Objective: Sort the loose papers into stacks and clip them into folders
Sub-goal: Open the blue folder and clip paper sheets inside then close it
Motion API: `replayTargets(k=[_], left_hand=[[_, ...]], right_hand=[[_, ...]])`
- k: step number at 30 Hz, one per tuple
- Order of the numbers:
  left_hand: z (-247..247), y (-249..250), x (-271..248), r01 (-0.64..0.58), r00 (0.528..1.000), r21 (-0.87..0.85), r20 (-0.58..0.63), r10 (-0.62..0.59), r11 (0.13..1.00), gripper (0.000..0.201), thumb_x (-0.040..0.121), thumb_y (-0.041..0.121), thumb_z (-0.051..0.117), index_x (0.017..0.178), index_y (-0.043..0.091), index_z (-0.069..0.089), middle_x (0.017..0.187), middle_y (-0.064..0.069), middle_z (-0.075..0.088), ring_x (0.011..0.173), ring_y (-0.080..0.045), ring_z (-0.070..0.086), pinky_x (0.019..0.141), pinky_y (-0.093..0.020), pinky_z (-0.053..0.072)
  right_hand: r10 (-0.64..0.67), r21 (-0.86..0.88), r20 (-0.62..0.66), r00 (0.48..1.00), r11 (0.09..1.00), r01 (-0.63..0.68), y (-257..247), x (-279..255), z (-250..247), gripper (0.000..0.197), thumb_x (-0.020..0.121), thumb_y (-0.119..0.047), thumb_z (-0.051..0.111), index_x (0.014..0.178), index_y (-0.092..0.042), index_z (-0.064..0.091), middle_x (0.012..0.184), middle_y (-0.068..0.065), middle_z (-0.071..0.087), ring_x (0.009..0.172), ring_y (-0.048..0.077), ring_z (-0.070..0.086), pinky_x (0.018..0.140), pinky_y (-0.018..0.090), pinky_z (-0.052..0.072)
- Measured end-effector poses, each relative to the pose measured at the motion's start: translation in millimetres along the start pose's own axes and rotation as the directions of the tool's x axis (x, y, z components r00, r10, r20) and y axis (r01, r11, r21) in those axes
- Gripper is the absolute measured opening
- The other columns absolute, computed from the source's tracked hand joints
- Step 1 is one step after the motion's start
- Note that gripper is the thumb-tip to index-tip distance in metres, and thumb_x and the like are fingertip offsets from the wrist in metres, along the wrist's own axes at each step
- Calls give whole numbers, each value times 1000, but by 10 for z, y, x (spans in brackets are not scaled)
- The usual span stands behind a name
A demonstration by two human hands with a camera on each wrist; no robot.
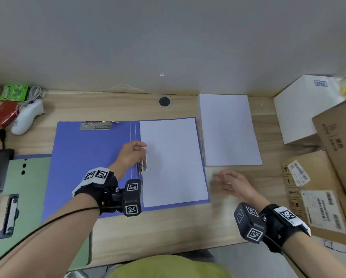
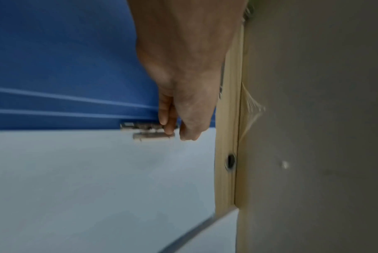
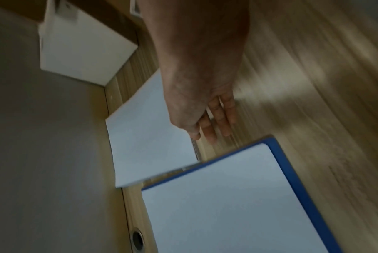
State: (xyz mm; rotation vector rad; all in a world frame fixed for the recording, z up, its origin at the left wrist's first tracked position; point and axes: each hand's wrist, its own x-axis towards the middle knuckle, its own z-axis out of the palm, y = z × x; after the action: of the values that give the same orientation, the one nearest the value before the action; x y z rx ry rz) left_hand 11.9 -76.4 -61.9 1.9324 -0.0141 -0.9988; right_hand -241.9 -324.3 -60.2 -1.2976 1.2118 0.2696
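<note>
An open blue folder [image 1: 84, 161] lies flat on the desk with a white paper stack [image 1: 172, 161] on its right half. A metal side clip [image 1: 143, 166] sits at the stack's left edge. My left hand [image 1: 135, 152] reaches over it and its curled fingers [image 2: 168, 123] grip the clip [image 2: 149, 131]. A second clip [image 1: 96, 125] sits at the top of the folder's left half. My right hand [image 1: 228, 182] hovers open, blurred, over bare desk right of the folder, holding nothing. Another paper stack [image 1: 228, 129] lies to the right of the folder.
A green folder [image 1: 30, 197] with its own clip lies at the left, partly under the blue one. Cardboard boxes [image 1: 324, 187] and a white box [image 1: 302, 109] crowd the right. A white controller [image 1: 28, 117], snack packs and a cable hole [image 1: 164, 101] sit along the back.
</note>
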Motion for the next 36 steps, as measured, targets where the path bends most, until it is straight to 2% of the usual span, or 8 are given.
replayTargets(k=[6,10,14,18,21,25,34,36], left_hand=[[856,468,30,-1,954,19,299,-5,1000,21,93,12,61,113,10,65,105,-8,67,83,-17,65,89,-32,53],[1248,638,24,65,913,36,401,-74,997,28,94,13,58,122,6,60,112,-11,67,92,-20,65,90,-28,53],[1486,653,91,165,916,-63,379,-129,984,29,96,9,55,124,3,57,117,-14,62,91,-20,65,74,-18,56],[1610,602,142,219,933,-192,328,-148,957,26,98,9,50,124,7,55,118,-17,59,99,-27,60,83,-24,53],[1646,630,131,235,929,-217,338,-153,948,29,98,6,48,126,9,53,115,-15,58,101,-26,58,87,-26,51],[1695,648,97,272,905,-223,391,-170,936,29,99,12,51,128,12,54,128,-18,58,107,-25,59,88,-25,52],[1643,758,-8,251,901,-236,411,-138,939,15,99,15,49,107,16,61,115,-12,61,107,-23,60,96,-28,49],[1644,764,-3,236,906,-251,405,-120,939,19,99,13,49,116,14,57,118,-11,61,108,-24,61,98,-30,49]], right_hand=[[-33,56,-151,988,998,42,15,-55,-392,27,97,-2,40,90,-18,62,90,6,65,67,18,57,62,27,43],[-121,20,-311,943,991,133,19,14,-656,24,97,-8,46,93,-21,66,103,-1,66,96,18,60,74,27,46],[-141,-18,-397,907,989,146,-46,89,-822,33,97,-10,46,126,-21,55,129,0,54,102,14,55,72,15,44],[-112,-23,-361,926,994,111,-147,137,-863,43,98,-15,43,140,-26,44,136,1,51,124,22,49,84,21,46],[-90,13,-313,946,995,99,-188,223,-834,47,99,-11,39,144,-25,38,146,12,43,135,30,36,102,30,38],[-89,7,-299,950,995,95,-146,291,-819,46,100,-15,40,145,-27,37,151,4,36,138,20,33,101,29,33],[-97,6,-274,957,995,102,-109,347,-867,45,100,-16,41,144,-27,38,152,-3,32,139,15,28,101,28,27],[-96,4,-274,957,995,101,-113,346,-865,45,100,-16,41,144,-26,39,152,-3,32,139,15,29,101,28,28]])
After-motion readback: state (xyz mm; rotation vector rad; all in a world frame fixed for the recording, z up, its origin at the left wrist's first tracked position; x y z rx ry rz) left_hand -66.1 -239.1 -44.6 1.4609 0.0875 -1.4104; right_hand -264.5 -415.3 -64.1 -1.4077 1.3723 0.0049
